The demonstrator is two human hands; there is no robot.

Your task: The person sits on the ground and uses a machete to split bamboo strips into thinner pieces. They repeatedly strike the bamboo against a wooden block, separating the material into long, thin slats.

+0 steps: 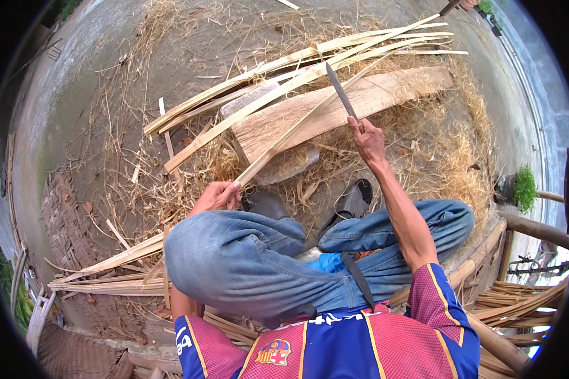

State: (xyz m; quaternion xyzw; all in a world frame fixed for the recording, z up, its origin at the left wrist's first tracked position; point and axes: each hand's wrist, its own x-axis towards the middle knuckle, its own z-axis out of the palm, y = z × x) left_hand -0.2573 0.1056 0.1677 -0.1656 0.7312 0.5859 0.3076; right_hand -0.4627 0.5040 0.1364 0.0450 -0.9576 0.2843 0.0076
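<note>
My left hand [218, 197] is closed round the near end of a thin pale bamboo strip [289, 134]. That strip slants away to the upper right, across a wide wooden board [404, 90]. In my right hand [368, 140] is the handle of a long, dark-bladed knife [340, 91]. Its blade points up and left over the board, across the strip; whether it touches the strip I cannot tell. Several longer bamboo strips [227, 126] lie beyond and partly over the board.
Stone blocks [289, 165] sit under the board. Curly shavings [468, 170] litter the concrete floor [107, 126]. A bundle of split strips [114, 284] lies left of my bent knees. Bamboo poles [537, 230] and more strips [518, 303] are at the right. A green plant [525, 184] stands there.
</note>
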